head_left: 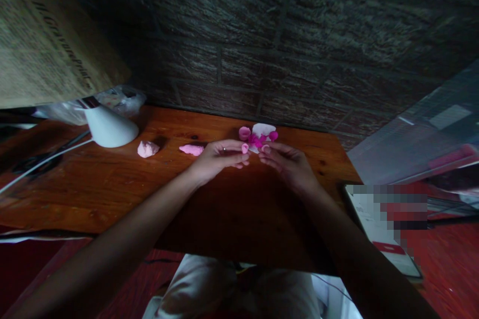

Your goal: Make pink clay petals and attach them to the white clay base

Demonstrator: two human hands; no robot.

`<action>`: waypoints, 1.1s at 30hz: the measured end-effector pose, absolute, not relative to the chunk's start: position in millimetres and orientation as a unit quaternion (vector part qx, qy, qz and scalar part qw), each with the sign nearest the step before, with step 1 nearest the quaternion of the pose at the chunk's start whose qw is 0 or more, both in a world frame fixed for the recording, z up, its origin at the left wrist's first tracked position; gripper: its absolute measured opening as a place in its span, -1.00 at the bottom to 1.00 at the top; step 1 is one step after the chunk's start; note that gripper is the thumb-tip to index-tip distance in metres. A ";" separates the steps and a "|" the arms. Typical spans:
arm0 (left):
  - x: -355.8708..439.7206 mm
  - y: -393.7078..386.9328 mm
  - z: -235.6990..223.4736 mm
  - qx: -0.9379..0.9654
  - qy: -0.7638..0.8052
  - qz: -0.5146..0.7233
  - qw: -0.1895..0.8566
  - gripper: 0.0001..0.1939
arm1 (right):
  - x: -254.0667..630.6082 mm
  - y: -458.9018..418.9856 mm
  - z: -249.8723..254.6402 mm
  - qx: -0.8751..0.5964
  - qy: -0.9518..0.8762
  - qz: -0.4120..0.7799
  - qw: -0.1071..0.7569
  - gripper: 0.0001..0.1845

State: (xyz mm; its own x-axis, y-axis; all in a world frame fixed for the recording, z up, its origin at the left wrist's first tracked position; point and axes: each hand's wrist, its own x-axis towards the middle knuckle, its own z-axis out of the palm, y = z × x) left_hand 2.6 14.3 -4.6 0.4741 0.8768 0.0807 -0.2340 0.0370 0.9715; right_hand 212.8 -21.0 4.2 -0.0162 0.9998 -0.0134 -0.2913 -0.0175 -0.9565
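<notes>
Head view shows a lamp [112, 127] at the left of the wooden counter [123, 184], then a pale pink lump [147, 149] and a longer pink lump [191, 150]. Near the brick wall [243, 60], magenta pieces [256, 140] overlap a white piece [265, 129], just beyond 2 nearly closed hands. The left hand [215, 157] pinches a small rolled pink piece [245, 148]; the right hand [292, 162] has a pale pink scrap [265, 149] at its fingertips, just beside it.

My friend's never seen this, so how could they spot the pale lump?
On the table, find the white lamp base. Just right of it sits the lump. It's chunky and paler, while the pink strip by the left hand is longer.
</notes>
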 end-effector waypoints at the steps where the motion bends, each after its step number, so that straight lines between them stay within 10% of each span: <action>1: 2.7 14.1 -4.3 0.542 0.294 0.419 0.666 -0.63 | 212.9 -20.9 4.3 -0.420 -0.417 0.582 0.558 -0.61; 33: 5.1 13.9 -7.5 0.624 0.305 0.397 0.600 -0.71 | 206.5 -23.9 -1.7 -0.462 -0.543 0.457 0.532 -0.77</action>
